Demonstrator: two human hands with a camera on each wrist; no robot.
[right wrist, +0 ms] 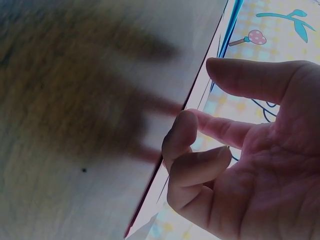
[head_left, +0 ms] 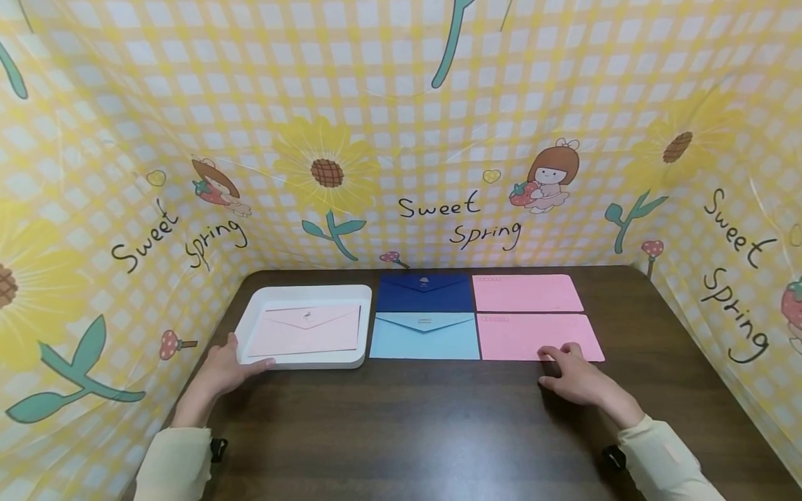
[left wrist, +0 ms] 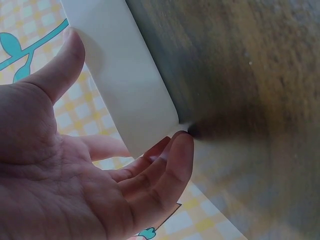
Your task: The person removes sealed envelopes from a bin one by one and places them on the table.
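Note:
A white tray [head_left: 307, 362] stands at the left with a pale pink envelope [head_left: 307, 337] lying in it. My left hand [head_left: 222, 369] grips its front left corner, the thumb along the front wall and the fingers at the left side; the left wrist view shows the fingers [left wrist: 165, 175] curled at the corner. On the right, my right hand [head_left: 576, 376] touches the front edge of the nearer pink envelope [head_left: 532, 337] with loosely bent fingers. Its thumb [right wrist: 250, 77] is held apart from them, and nothing is pinched.
Between tray and pink envelope lie a dark blue envelope [head_left: 422, 296] and, in front, a light blue envelope [head_left: 426, 341]. Another pink envelope [head_left: 526, 292] lies behind the nearer one. All rest on a dark wooden table [head_left: 401, 431], enclosed by a yellow checked cloth [head_left: 413, 139].

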